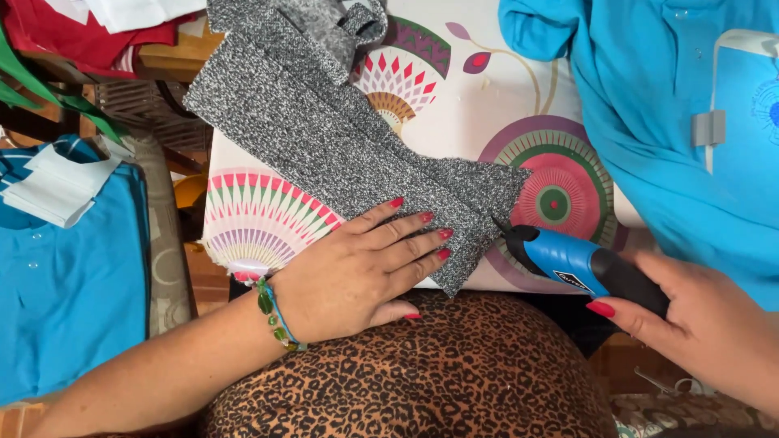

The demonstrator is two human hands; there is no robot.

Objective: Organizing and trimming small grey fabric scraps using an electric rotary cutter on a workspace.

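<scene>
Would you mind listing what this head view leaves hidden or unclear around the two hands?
- Cutting tip of the blue and black handheld tool: too small to make out against the grey speckled fabric.
- Right hand: partly cut off by the right edge.
- Fabric under the left hand: covered by the palm.
- Top of the fabric: cut off by the upper edge.

The strip of knit fabric [341, 138] lies slantwise on the padded board [479, 105], which is the landmark here. At the board's near edge the left hand [357, 268] lies flat on the fabric's near end, and just right of that end the right hand [706, 324] holds a cordless cutter [580, 264] whose tip touches the fabric. A shirt [649, 122] overlaps the board's right side, another folded shirt [65, 284] lies well left of it, and a patterned lap [422, 373] sits directly before it.
</scene>
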